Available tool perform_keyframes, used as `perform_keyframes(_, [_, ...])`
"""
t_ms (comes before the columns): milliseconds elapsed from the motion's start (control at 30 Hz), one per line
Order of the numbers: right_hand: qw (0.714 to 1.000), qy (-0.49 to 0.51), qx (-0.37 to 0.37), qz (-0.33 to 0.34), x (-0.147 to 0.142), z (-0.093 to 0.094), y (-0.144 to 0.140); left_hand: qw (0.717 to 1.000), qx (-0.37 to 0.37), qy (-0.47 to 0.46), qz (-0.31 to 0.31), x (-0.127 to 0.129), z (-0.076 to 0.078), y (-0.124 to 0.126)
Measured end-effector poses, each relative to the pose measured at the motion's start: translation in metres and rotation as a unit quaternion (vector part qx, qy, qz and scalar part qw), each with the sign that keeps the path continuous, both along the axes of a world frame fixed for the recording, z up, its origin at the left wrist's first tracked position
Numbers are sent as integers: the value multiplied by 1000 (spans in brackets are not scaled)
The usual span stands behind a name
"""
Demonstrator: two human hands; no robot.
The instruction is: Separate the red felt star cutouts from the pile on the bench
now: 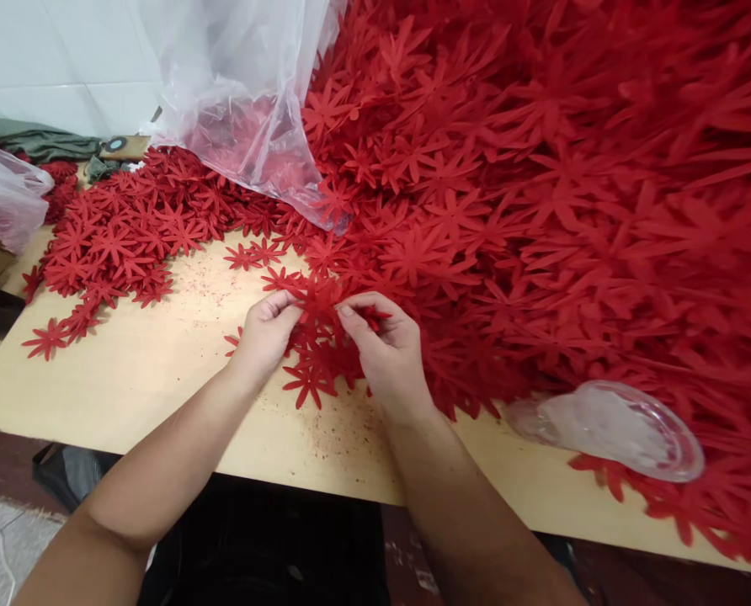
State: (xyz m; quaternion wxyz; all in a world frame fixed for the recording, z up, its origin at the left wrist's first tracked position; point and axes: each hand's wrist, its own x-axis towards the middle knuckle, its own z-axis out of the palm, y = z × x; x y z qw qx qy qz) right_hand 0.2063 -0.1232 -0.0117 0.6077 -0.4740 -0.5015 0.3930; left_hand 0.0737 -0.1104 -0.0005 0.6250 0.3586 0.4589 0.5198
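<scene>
Between my hands, over the middle of the table, is a red flower-shaped cutout (320,299) with several narrow petals. My left hand (273,324) pinches its left side between thumb and fingertips. On the other side my right hand (385,332) is closed in a pinch at the cutout's right edge, and another bit of red shows by its curled fingers. Loose red cutouts (312,379) lie on the table just below my fingers. A huge heap of the same cutouts (508,210) rises right behind and to the right of my hands.
A smaller pile of red cutouts (123,223) lies at the left. A clear plastic bag (249,109) hangs down at the back. Near the front right edge rests a clear plastic container (609,429). Red crumbs are scattered over the wooden table (129,379).
</scene>
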Motion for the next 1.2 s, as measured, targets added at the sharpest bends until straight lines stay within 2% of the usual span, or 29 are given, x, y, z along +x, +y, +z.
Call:
perform_keyframes(100, [1000,5,-2,-27,2,2,0,999,-22,-6,29,-2,2,2])
perform_keyframes(200, [999,-2,-10,-32,1,2,0,999,-21,-15,33,-3,2,3])
perform_keyframes(433, [997,33,-63,6,-3,-10,2,998,16,-35,-46,-2,-1,0])
perform_keyframes(567, [998,11,-54,19,0,-12,3,997,-1,-52,-61,-1,-1,-2])
perform_keyframes(700, [999,-33,-30,2,0,-12,1,995,15,-57,-77,1,-4,-2])
perform_keyframes(867, [998,-57,-9,3,-2,-10,0,997,19,-38,-62,2,-9,0])
perform_keyframes(1000, [999,-53,-3,0,-3,-8,0,997,-7,-42,-66,1,-8,-2])
perform_keyframes(1200, [1000,-23,-6,4,-3,-6,-2,999,0,-13,-39,0,-9,0])
